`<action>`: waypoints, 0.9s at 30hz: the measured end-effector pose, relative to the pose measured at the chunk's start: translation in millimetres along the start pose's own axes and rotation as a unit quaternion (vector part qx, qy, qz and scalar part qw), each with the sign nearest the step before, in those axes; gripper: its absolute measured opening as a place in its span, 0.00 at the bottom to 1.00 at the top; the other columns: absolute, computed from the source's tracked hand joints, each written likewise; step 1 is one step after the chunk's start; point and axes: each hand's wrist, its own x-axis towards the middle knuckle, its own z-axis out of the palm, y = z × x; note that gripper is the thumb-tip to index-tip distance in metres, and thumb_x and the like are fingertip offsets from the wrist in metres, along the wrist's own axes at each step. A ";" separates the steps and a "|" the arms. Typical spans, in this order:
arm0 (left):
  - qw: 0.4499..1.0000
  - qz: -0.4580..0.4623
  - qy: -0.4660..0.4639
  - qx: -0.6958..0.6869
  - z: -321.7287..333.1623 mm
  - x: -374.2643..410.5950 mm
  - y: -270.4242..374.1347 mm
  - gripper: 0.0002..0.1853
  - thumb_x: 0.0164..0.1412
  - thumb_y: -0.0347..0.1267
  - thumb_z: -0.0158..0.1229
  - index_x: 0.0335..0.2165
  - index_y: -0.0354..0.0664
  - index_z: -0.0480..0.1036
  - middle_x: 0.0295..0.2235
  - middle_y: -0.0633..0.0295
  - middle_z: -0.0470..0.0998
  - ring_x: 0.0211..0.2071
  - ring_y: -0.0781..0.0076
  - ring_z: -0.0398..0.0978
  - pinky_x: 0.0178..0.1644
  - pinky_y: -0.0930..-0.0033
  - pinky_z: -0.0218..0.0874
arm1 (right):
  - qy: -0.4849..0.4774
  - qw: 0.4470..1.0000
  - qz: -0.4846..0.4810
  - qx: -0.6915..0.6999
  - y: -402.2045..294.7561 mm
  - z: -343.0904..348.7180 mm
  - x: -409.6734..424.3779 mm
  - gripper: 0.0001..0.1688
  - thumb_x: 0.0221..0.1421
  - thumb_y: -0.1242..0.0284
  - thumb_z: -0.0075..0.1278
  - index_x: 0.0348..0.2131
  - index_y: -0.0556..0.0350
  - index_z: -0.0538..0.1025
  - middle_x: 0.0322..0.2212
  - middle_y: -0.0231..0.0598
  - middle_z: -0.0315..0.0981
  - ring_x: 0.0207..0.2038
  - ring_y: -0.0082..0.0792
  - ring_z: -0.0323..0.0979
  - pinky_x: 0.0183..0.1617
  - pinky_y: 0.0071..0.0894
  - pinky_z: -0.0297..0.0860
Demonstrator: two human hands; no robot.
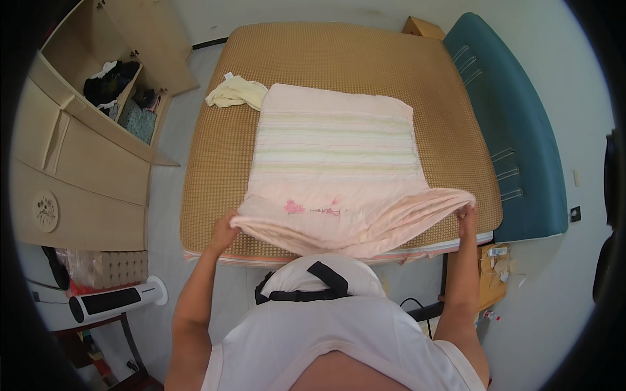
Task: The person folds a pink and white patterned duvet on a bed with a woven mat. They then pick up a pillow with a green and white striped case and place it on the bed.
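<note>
A pink towel blanket with pale green and white stripes lies spread over the woven mat of a bed. My left hand grips its near left corner, and my right hand grips the near right corner. Between my hands the near edge sags in folds towards my body, while the far part rests flat. Pink embroidery with lettering shows on the near band. Touching the blanket's far left corner is a crumpled pale yellow cloth.
A blue padded headboard borders the bed on the right, with a wooden nightstand near my right arm. At left, an open wardrobe holds clothes. A white tower fan and packed paper rolls stand below it.
</note>
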 end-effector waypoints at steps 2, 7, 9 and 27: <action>0.997 -0.015 0.035 -0.064 -22.0 7.4 2.4 0.15 0.42 0.23 0.55 0.34 0.40 0.70 0.25 0.53 0.75 0.28 0.61 0.74 0.34 0.65 0.63 | -0.012 0.999 0.011 0.041 -21.1 -33.1 21.0 0.20 0.56 0.68 0.41 0.49 0.45 0.61 0.42 0.32 0.64 0.40 0.27 0.64 0.39 0.29 0.65; 0.992 -0.065 -0.089 -0.062 -42.3 -44.7 -31.1 0.17 0.41 0.24 0.55 0.36 0.40 0.72 0.28 0.53 0.76 0.32 0.64 0.74 0.39 0.68 0.63 | -0.012 0.999 0.050 -0.001 -43.0 -46.4 -11.1 0.19 0.56 0.68 0.41 0.48 0.47 0.62 0.41 0.31 0.65 0.42 0.29 0.65 0.41 0.33 0.67; 0.967 -0.095 -0.237 0.011 -15.4 -75.4 -62.5 0.16 0.42 0.27 0.55 0.35 0.42 0.73 0.30 0.53 0.76 0.34 0.62 0.73 0.41 0.66 0.63 | -0.034 0.989 0.105 -0.098 -17.2 -88.4 -18.5 0.19 0.56 0.69 0.40 0.48 0.48 0.63 0.42 0.32 0.65 0.43 0.31 0.66 0.40 0.35 0.68; 0.890 -0.271 -0.365 -0.035 25.3 -138.6 -106.5 0.26 0.35 0.25 0.55 0.41 0.45 0.72 0.33 0.59 0.76 0.36 0.67 0.72 0.43 0.71 0.61 | -0.008 0.893 0.180 -0.413 56.4 -111.7 -74.5 0.12 0.51 0.72 0.41 0.36 0.57 0.70 0.26 0.38 0.69 0.23 0.31 0.69 0.16 0.31 0.66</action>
